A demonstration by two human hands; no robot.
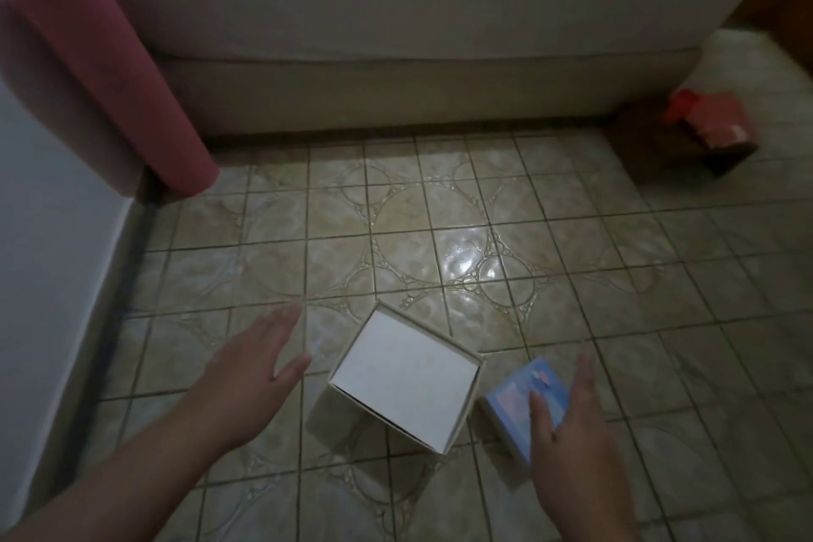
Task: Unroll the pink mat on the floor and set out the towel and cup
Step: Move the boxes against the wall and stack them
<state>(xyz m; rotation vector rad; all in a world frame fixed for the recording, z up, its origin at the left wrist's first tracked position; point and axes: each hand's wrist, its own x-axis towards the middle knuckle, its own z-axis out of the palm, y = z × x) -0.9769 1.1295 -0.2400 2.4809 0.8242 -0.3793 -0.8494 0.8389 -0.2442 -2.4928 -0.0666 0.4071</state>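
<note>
The pink mat (101, 66) is rolled up and stands leaning in the far left corner, between the wall and the bed. A red cup (679, 105) and a folded red towel (721, 121) lie on a dark block at the far right, beside the bed's corner. My left hand (250, 378) hovers open over the tiles, left of a white box. My right hand (576, 436) is open with fingers spread, above the near edge of a small blue box. Neither hand holds anything.
A white cardboard box (407, 378) stands on the tiled floor (440, 224) between my hands. The blue box (523, 400) lies just right of it. A low bed (396, 35) spans the back. A white wall (48, 255) runs along the left.
</note>
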